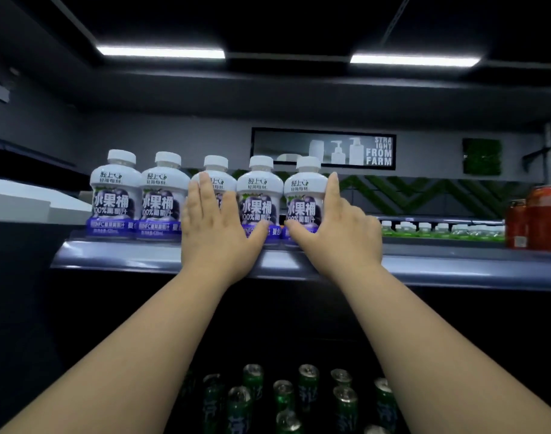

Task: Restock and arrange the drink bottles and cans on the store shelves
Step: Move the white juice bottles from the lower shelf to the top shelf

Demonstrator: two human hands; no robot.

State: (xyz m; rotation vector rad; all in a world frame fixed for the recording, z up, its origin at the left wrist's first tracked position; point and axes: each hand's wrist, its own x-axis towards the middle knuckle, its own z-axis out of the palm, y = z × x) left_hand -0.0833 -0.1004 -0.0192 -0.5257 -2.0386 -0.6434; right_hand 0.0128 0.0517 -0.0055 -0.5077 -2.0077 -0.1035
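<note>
- five white juice bottles (161,195) stand upright in a row on the shelf (117,260), just behind its front edge, long axes vertical and labels facing out.
- the left hand (217,230) lies flat with straight fingers against the front of the third bottle (216,164); its thumb spreads toward the base of the fourth bottle (260,195). it holds nothing.
- the right hand (341,230) brackets the fifth bottle (303,195), the last in the row. the index finger runs straight up its right side and the thumb crosses its base; the fingers look straight, not curled round.
- both palms are in front of the shelf edge, so the bottles lie straight ahead of them; a push back or a squeeze together seems likely.
- red cans (540,217) stand far right on the shelf.
- green cans (308,380) stand upright below the shelf.
</note>
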